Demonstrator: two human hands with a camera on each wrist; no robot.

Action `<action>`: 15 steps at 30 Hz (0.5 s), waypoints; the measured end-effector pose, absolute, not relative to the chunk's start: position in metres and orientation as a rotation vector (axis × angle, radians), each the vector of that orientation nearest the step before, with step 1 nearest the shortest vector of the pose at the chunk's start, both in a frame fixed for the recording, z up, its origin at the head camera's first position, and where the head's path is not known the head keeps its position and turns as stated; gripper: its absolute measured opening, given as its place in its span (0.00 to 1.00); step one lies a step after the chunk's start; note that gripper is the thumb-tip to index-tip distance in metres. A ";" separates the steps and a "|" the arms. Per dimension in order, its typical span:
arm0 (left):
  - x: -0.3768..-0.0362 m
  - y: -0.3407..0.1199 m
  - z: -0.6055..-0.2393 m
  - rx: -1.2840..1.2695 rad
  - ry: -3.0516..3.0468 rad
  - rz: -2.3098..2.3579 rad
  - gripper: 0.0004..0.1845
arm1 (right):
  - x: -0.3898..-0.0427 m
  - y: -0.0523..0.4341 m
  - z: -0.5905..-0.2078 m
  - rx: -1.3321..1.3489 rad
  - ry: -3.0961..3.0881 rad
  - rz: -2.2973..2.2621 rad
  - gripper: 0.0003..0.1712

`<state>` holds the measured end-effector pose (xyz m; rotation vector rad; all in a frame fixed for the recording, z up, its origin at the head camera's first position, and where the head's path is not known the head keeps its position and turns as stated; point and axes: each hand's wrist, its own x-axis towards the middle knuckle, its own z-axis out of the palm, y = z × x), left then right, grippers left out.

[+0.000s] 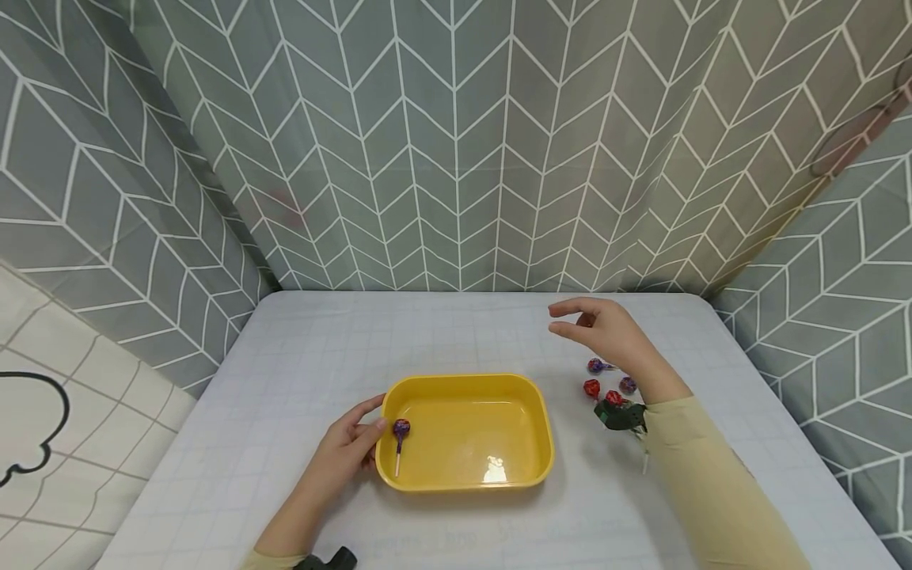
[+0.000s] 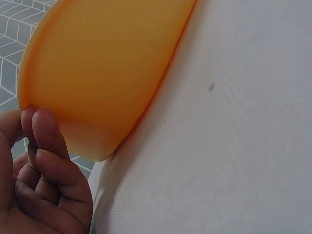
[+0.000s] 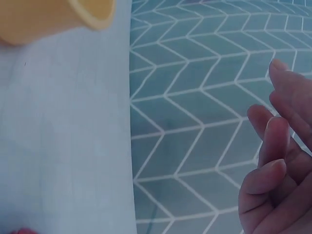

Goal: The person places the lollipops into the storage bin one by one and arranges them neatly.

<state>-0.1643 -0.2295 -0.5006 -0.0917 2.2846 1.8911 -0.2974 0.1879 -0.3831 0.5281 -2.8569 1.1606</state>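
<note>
Your tray (image 1: 466,475) sits mid-table (image 1: 299,356); one lollipop (image 1: 401,431) lies inside at its left end, the other lollipops (image 1: 609,384) lie to its right.

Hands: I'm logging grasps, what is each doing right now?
Left hand: fingers rest against the yellow tray rim, gripping nothing.
Right hand: raised, empty, fingers relaxed.

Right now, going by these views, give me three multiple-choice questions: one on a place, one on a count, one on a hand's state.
1. Where does the purple-wrapped lollipop lie?
A in the yellow plastic tray
B on the wall
C in the right hand
2. How many lollipops lie inside the tray?
A none
B one
C five
3. What is the left hand doing?
A waving aloft
B touching the tray's end
C gripping a cup

A: stick rests inside the tray's left end.
B: only one there.
B: fingers lie against the rim.
</note>
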 end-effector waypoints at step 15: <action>-0.165 -0.228 -0.499 -0.109 2.298 1.876 0.26 | -0.283 0.234 -0.398 0.338 -2.881 1.147 0.28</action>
